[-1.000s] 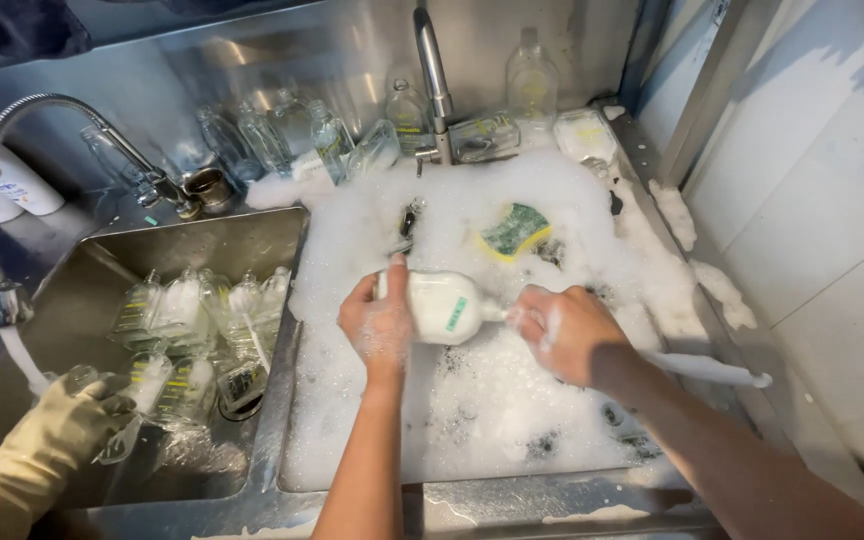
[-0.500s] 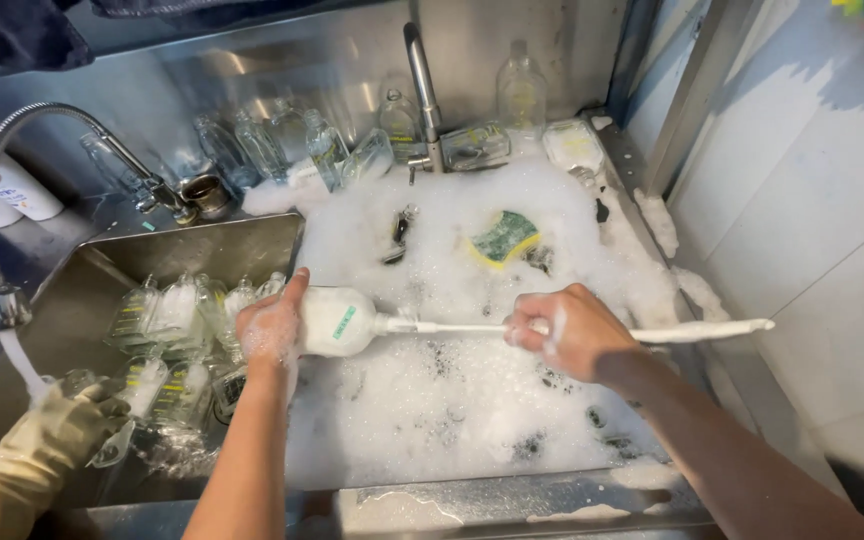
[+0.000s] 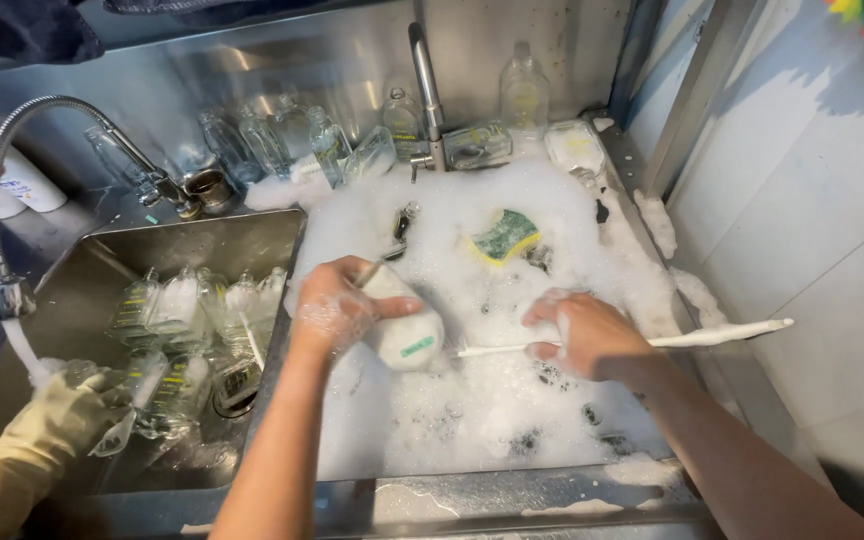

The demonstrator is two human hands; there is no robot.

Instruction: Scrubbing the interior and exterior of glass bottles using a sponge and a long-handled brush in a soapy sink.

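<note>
Two grips: left hand [image 3: 337, 310] clasps a foamy bottle [image 3: 404, 325], right hand [image 3: 582, 335] a brush handle [image 3: 722, 335] (bristles seemingly inside).

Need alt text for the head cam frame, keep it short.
Over a foam-filled sink, the left hand holds a white bottle while the right hand pushes a long brush into it. A co-worker's gloved hand rinses bottles in the adjoining basin.

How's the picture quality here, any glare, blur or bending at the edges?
Head view: sharp and evenly lit; soft glare on the steel backsplash; a shadow on the white wall; wide-angle bending at the edges; left hand and right hand crisp, foam bright but not washed out.
</note>
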